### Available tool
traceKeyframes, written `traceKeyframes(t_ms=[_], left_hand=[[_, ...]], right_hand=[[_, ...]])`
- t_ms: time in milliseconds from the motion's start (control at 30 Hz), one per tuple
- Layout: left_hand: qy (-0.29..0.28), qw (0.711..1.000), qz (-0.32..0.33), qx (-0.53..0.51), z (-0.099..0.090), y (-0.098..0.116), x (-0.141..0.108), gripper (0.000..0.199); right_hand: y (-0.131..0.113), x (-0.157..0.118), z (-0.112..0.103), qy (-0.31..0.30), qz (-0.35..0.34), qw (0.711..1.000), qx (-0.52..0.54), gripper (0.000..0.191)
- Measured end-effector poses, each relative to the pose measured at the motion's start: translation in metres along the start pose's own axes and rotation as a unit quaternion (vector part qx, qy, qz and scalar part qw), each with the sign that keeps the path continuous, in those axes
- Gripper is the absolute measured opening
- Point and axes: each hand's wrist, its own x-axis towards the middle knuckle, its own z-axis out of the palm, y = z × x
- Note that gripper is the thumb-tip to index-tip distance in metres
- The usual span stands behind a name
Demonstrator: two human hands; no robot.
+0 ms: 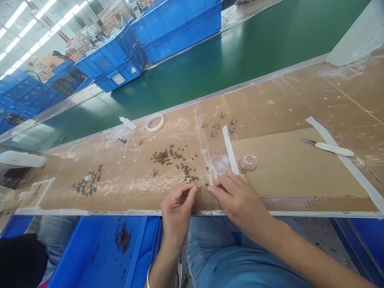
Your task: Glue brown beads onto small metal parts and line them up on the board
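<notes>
My left hand [177, 202] pinches a small painted figurine [197, 187] between thumb and forefinger, just above the table's front edge. Most of the figurine is covered by the fingertips. Close to its right, my right hand [235, 196] has its fingers drawn together, the tips beside a small dark brown disc [207, 185]. Whether anything sits in those fingers is hidden. Beyond both hands spreads a loose pile of the same brown discs [163, 157]. One blue-and-gold figurine [155, 173] lies left of the pile, and several similar figurines [215, 126] lie farther back.
On the cardboard-covered table [270, 108] are a clear round dish [248, 163], a white-handled knife [333, 149], a tape roll [155, 122], a white squeeze bottle [127, 123] and a figurine cluster [87, 184]. Behind runs a green conveyor belt [192, 84] with blue crates [180, 28]. Someone sits at left.
</notes>
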Motion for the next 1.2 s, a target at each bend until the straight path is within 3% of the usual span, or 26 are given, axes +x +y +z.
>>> traceKeyframes(t_ms=[267, 467, 700, 967, 1200], left_hand=[[-0.002, 1.000, 0.011, 0.016, 0.002, -0.002, 0.005, 0.014], [0.002, 1.000, 0.003, 0.005, 0.003, 0.001, 0.003, 0.013], [0.002, 1.000, -0.008, 0.008, 0.005, 0.004, 0.003, 0.013], [-0.012, 0.994, 0.031, 0.102, 0.011, 0.018, 0.007, 0.011], [-0.003, 0.985, 0.053, 0.165, 0.020, 0.030, 0.006, 0.012]], right_hand=[[-0.004, -0.002, 0.006, 0.038, 0.014, 0.998, -0.043, 0.023], [-0.004, -0.001, 0.007, -0.001, 0.002, 0.999, -0.051, 0.017], [-0.008, -0.003, 0.009, 0.004, -0.007, 1.000, -0.029, 0.016], [-0.008, -0.017, 0.003, 0.045, 0.034, 0.998, 0.002, 0.022], [-0.007, -0.020, 0.003, 0.045, 0.042, 0.998, 0.005, 0.020]])
